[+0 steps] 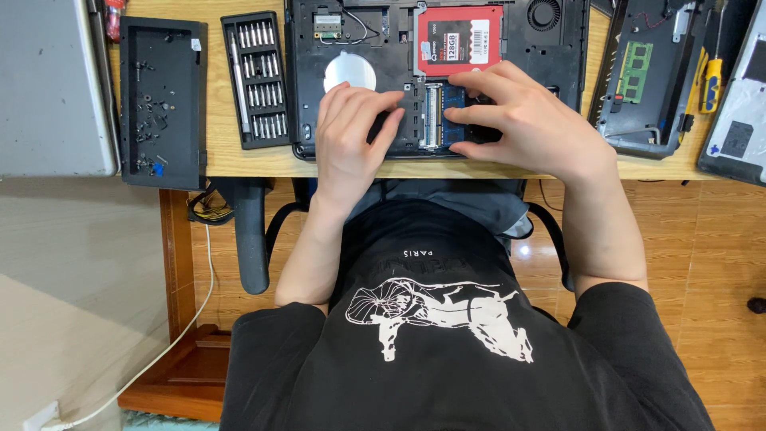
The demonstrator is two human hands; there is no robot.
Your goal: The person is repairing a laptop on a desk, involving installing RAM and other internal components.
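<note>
Opened laptop (pixel 511 48) on tabletop (pixel 219 156): left hand (pixel 347 132), right hand (pixel 531 116), grips unclenched, press memory module (pixel 447 108) (uneven pressure might crack its slot).

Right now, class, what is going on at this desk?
A person works with both bare hands inside an opened black laptop lying base-up on a wooden table. The right hand presses its fingertips on the memory module, and the left hand rests curled just beside it. A red storage drive sits above. A screwdriver bit set and a black screw tray lie to the left.
</note>
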